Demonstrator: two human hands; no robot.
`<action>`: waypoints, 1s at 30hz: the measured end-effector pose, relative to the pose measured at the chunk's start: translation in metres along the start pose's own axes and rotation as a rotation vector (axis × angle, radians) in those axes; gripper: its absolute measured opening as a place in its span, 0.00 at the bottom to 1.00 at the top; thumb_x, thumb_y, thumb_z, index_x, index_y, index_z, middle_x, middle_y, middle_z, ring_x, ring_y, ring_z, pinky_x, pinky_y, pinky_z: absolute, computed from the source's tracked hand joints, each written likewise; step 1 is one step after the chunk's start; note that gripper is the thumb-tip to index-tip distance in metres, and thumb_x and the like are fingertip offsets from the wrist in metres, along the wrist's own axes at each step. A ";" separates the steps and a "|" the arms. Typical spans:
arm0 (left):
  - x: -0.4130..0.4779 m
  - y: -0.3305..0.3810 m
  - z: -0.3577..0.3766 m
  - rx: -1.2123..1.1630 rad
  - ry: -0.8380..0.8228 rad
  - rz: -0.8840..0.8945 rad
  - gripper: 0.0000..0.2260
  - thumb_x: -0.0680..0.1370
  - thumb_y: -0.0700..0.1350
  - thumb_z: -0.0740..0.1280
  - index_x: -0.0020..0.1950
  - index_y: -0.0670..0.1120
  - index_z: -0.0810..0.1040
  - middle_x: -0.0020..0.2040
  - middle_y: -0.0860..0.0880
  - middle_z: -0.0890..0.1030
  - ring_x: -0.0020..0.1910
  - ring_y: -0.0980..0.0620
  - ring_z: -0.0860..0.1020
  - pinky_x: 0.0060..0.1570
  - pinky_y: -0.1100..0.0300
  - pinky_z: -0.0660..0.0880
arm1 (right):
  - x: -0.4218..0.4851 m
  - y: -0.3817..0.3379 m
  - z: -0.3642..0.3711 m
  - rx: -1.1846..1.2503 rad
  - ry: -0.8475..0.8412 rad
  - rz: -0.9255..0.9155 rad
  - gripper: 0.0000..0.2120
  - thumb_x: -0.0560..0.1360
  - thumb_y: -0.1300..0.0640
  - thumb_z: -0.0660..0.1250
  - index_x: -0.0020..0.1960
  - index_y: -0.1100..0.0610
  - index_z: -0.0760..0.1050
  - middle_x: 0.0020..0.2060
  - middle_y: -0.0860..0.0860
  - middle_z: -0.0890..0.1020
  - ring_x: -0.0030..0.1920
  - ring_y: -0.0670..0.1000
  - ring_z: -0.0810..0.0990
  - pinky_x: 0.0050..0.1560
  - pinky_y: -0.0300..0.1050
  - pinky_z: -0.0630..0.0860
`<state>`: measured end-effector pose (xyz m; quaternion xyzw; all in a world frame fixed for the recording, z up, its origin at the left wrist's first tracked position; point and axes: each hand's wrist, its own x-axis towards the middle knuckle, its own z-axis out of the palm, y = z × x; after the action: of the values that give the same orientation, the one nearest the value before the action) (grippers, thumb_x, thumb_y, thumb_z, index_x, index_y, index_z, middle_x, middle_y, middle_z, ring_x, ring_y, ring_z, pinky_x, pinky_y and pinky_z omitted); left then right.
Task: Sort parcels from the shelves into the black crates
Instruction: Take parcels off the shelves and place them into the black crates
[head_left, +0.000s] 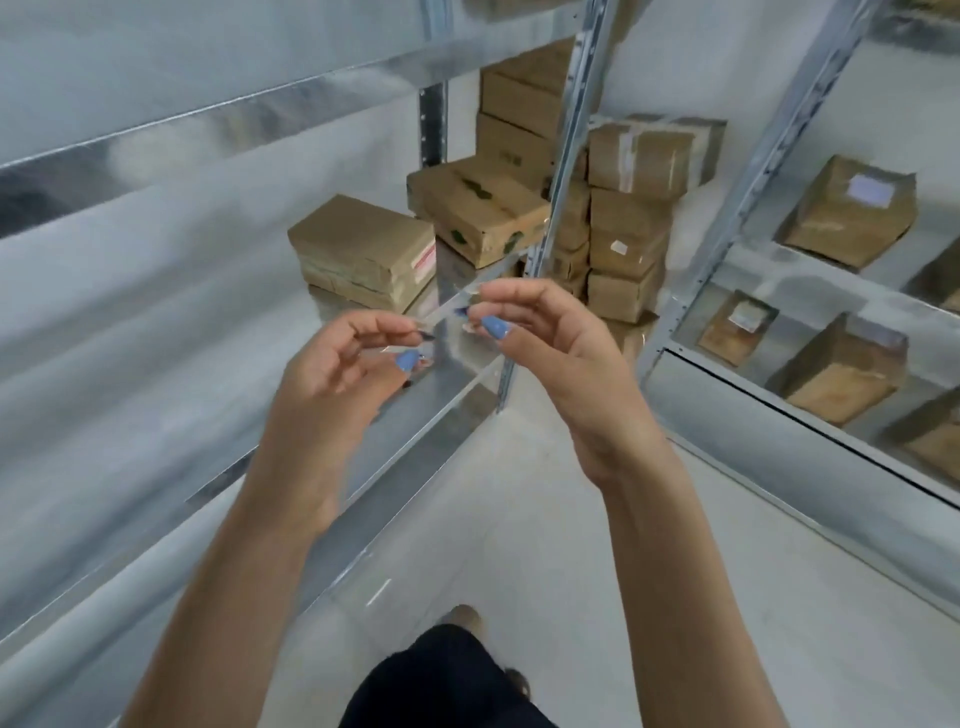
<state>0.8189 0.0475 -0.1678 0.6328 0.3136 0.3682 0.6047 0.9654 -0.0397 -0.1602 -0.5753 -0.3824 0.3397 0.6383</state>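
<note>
My left hand (337, 379) and my right hand (556, 338) are raised in front of me, fingertips pinched. Between them runs a thin clear strip (448, 306), seemingly tape, with each hand pinching one end. Behind the hands, on the left metal shelf (410, 447), lies a brown cardboard parcel (358, 244), and beyond it a larger one with green marks (478, 208). More brown parcels are stacked in the corner (628, 234). No black crate is in view.
A second metal rack on the right carries several brown parcels, some with white labels (852, 208). A perforated upright post (553, 197) stands just behind my hands. Pale floor (561, 545) runs between the racks, with my dark clothing at the bottom.
</note>
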 end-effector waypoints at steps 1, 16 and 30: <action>0.013 -0.004 0.009 0.008 0.028 -0.007 0.10 0.76 0.32 0.65 0.48 0.46 0.79 0.45 0.56 0.83 0.45 0.57 0.80 0.52 0.61 0.75 | 0.017 0.004 -0.010 0.001 -0.033 0.019 0.14 0.78 0.69 0.62 0.55 0.52 0.77 0.51 0.50 0.82 0.56 0.48 0.80 0.58 0.38 0.75; 0.222 -0.059 0.064 0.027 0.408 -0.050 0.12 0.76 0.31 0.65 0.46 0.48 0.78 0.45 0.54 0.83 0.50 0.51 0.80 0.48 0.66 0.76 | 0.286 0.065 -0.074 -0.051 -0.468 0.049 0.10 0.78 0.65 0.64 0.59 0.62 0.76 0.54 0.57 0.82 0.52 0.45 0.81 0.53 0.33 0.76; 0.331 -0.131 0.055 0.100 0.848 -0.245 0.12 0.78 0.34 0.65 0.56 0.50 0.77 0.58 0.52 0.80 0.59 0.54 0.76 0.61 0.58 0.72 | 0.457 0.134 -0.056 -0.298 -0.791 0.085 0.11 0.80 0.56 0.64 0.62 0.51 0.74 0.59 0.43 0.80 0.60 0.41 0.77 0.63 0.40 0.73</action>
<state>1.0479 0.3069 -0.2695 0.4126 0.6239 0.5052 0.4305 1.2332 0.3475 -0.2520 -0.5019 -0.6186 0.5015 0.3375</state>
